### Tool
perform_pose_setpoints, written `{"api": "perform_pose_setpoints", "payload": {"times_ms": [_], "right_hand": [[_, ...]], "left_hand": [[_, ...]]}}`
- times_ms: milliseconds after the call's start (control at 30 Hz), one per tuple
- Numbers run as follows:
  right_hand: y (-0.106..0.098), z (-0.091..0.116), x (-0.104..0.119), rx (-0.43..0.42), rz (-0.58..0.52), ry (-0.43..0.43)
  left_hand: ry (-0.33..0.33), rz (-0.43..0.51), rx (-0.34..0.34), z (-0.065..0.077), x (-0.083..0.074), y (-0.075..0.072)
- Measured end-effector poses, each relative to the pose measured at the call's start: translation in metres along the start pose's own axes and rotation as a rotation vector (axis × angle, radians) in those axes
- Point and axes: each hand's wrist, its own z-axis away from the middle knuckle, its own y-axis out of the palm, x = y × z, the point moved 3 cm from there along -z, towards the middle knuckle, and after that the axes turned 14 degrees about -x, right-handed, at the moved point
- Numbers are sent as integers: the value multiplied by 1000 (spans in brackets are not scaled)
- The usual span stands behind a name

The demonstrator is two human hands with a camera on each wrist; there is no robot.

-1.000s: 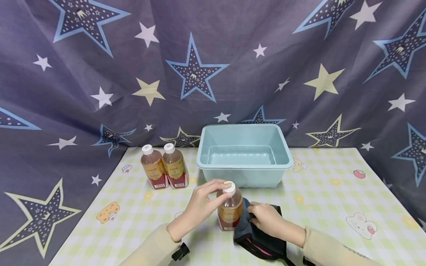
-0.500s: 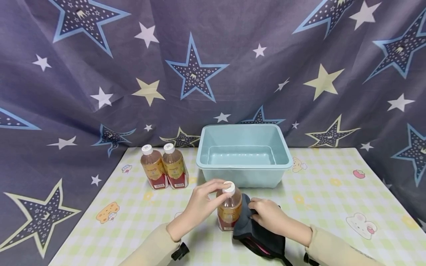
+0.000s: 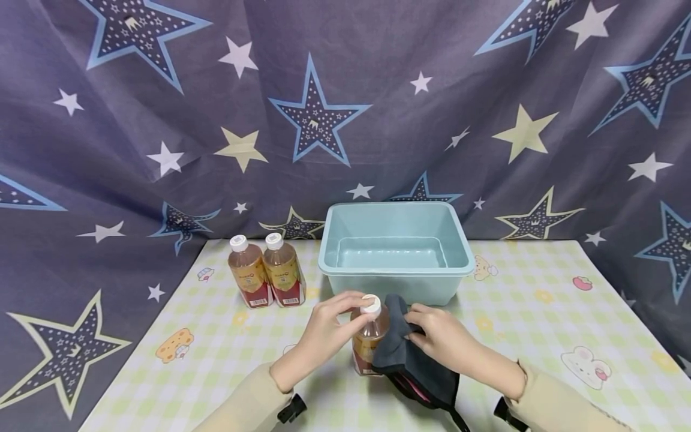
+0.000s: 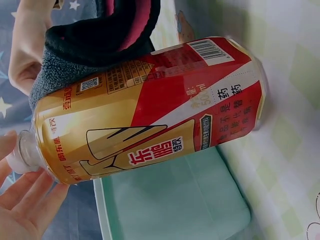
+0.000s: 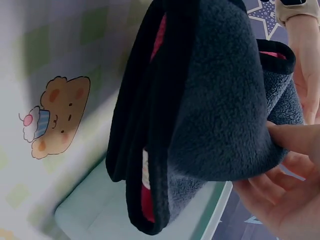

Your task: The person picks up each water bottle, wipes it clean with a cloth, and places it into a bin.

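The bottle (image 3: 367,348) at lower centre has a white cap (image 3: 371,305) and a gold, red and white label; two bottles (image 3: 251,276) at left of centre share white caps and gold-and-red labels. The cloth (image 3: 421,366) is dark grey, black-edged, pink inside. Tub (image 3: 396,271): pale blue-green. Tabletop (image 3: 540,336): green-and-white checks, cartoon prints. Curtain (image 3: 378,36): purple-grey, starred blue, cream, white.

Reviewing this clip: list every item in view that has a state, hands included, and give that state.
Front bottle: upright, white cap on
Grey cloth: folded over, against the bottle's side
Left rear bottle: standing, capped
Right rear bottle: standing, capped
Tub: upright, open-topped
Left hand: gripping the white cap
Right hand: pinching the cloth
Tablecloth: spread out
Curtain: hanging, creased
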Motion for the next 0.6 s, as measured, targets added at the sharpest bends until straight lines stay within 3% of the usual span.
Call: {"api": "perform_pose_setpoints", "payload": {"times_ms": [600], "right_hand": [[12,4,-7,-7,4,-2]], "left_hand": [[1,-7,-2,1,1,0]]}}
